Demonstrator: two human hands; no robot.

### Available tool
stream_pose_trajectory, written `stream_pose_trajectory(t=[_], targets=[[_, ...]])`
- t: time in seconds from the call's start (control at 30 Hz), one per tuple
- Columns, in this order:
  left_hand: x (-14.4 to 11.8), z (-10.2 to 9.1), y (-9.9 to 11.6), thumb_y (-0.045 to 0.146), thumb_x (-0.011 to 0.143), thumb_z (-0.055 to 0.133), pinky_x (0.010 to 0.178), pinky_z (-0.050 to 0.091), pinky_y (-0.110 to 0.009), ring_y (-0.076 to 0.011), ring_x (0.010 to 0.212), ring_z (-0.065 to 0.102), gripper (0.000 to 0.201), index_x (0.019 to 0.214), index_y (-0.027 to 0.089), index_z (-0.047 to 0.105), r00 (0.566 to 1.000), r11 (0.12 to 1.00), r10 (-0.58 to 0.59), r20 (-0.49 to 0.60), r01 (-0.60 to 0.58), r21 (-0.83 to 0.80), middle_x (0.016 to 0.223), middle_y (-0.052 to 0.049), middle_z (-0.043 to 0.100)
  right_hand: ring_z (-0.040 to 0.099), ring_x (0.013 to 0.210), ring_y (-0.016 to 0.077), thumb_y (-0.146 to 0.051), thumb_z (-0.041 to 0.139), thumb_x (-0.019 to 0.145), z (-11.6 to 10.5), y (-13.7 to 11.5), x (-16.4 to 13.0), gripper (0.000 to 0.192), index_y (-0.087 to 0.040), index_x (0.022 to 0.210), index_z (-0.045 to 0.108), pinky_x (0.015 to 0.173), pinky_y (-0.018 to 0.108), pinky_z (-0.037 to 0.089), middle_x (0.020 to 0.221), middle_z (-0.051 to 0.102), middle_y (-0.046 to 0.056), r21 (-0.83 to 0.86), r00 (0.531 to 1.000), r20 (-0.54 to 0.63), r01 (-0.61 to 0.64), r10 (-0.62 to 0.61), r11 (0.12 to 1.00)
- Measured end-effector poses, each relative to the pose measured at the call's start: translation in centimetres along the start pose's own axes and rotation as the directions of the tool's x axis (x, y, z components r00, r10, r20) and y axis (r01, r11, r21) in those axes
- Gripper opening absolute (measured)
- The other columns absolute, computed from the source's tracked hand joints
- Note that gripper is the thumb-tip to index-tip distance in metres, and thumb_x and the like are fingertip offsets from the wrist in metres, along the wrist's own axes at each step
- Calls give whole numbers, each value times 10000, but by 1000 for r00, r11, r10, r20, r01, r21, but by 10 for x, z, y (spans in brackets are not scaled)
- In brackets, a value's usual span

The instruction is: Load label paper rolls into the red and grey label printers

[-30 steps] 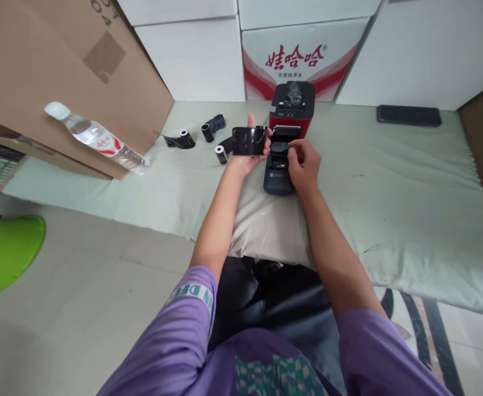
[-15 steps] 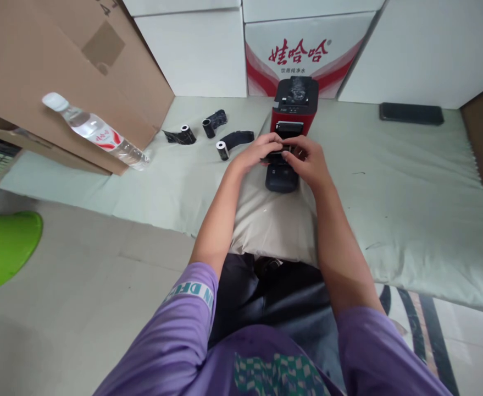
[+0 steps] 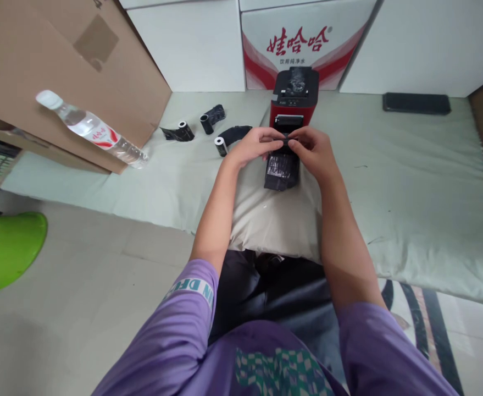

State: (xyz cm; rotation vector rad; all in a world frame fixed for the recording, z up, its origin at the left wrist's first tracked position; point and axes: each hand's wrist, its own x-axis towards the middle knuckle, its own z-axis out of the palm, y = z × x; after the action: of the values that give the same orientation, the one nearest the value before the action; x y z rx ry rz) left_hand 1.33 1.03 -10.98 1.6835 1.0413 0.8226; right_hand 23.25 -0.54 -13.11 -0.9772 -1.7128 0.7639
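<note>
Pinching the glossy black film ribbon [image 3: 281, 168] between both hands, left hand [image 3: 254, 146] and right hand [image 3: 313, 151] hold it just before the red-and-black printer [image 3: 293, 99]; judged best: keep even tension, feeding squarely.

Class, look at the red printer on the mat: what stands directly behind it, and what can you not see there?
Behind the red printer stands a white carton with red Chinese lettering. The printer covers the carton's lower middle, so whether the two touch cannot be seen.
</note>
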Motion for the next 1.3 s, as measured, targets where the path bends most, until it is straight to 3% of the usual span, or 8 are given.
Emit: stream_pose_trajectory(t=[0.1,0.23,0.37,0.5,0.7,1.0,1.1,1.3], targets=[[-4,0,5,375,981,771,731,575,-310,-168,812,715,313,1218,171,758,999,999,-42,22,42,7,912,-61,730,631,754,216,-605,764,905,-1,-3,0,339,-273,965,734,758,415,531,781,688,18,40,999,32,-44,43,998],[-5,1,6,339,939,815,782,608,-334,-199,886,756,320,1203,167,760,998,994,-59,28,56,94,999,-85,772,654,828,233,-460,787,859,-3,-3,-1,237,-242,936,735,838,446,543,915,770,55,-63,996,87,-19,25,998],[-3,3,6,241,874,834,974,611,-388,-236,1076,761,319,1177,161,776,998,974,48,27,-53,222,1192,-104,797,676,985,312,-349,765,833,-6,-1,-4,207,-255,1017,764,998,551,520,1063,815,81,-283,994,105,1,30,959],[-1,5,5,217,854,803,1090,564,-402,-260,1242,733,331,1182,179,788,992,942,113,56,-125,310,1228,-96,802,677,1041,348,-313,724,839,-9,2,-6,238,-255,1066,768,1025,605,501,1131,816,94,-358,989,137,2,51,934],[4,7,-2,222,832,816,994,560,-337,-227,1122,750,307,1139,229,810,997,897,58,60,-78,436,1146,-47,814,677,1065,362,-295,716,841,-9,8,-6,263,-253,1092,782,995,588,510,1139,812,117,-420,983,170,5,74,908],[7,8,3,259,831,824,925,543,-319,-222,1051,728,251,1081,264,843,998,831,40,48,-60,553,1132,-37,815,690,967,303,-278,726,844,-9,5,4,228,-227,1054,797,899,483,540,1099,813,110,-420,961,220,-63,169,905],[7,7,2,252,827,813,935,538,-317,-221,1064,727,285,1111,271,840,997,835,33,65,-63,547,1123,-28,816,689,975,295,-250,750,829,-10,5,6,213,-222,1034,799,921,478,553,1085,792,106,-403,957,220,-89,190,911],[10,8,-3,243,802,798,987,528,-326,-220,1083,717,247,1045,262,838,993,853,88,75,-114,509,1074,-28,808,654,1043,287,-228,846,754,-7,19,7,155,-247,897,788,1034,525,572,1197,647,109,-315,982,149,-66,118,947]])
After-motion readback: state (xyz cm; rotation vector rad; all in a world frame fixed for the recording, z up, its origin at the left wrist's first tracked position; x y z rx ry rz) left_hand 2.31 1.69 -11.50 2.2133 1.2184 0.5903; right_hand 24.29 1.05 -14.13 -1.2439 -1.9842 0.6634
